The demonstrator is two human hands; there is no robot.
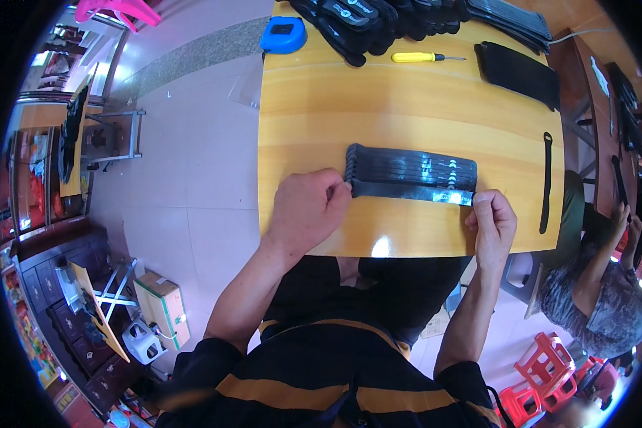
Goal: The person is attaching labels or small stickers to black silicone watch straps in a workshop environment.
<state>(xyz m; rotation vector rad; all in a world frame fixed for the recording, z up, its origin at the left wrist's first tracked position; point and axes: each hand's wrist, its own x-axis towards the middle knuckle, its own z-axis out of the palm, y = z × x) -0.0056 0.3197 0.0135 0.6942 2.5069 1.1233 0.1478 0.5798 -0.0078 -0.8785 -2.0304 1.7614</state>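
A fanned stack of flat black straps (414,168) with small white print lies on the wooden table. Along its near side runs the front black strap (406,192), its surface shiny. My left hand (310,207) is closed in a pinch at that strap's left end, where the looped ends overlap. At the opposite end, my right hand (493,220) pinches the strap's corner between thumb and fingers. A single black strap (546,182) with a slotted end lies lengthwise near the table's right edge.
Toward the table's far side are a blue tape measure (283,36), a yellow screwdriver (426,57), bundled black straps (349,21) and a black stack (518,75). The table's near edge (406,256) is close to my body. Another person (599,299) sits at right, near red stools (546,367).
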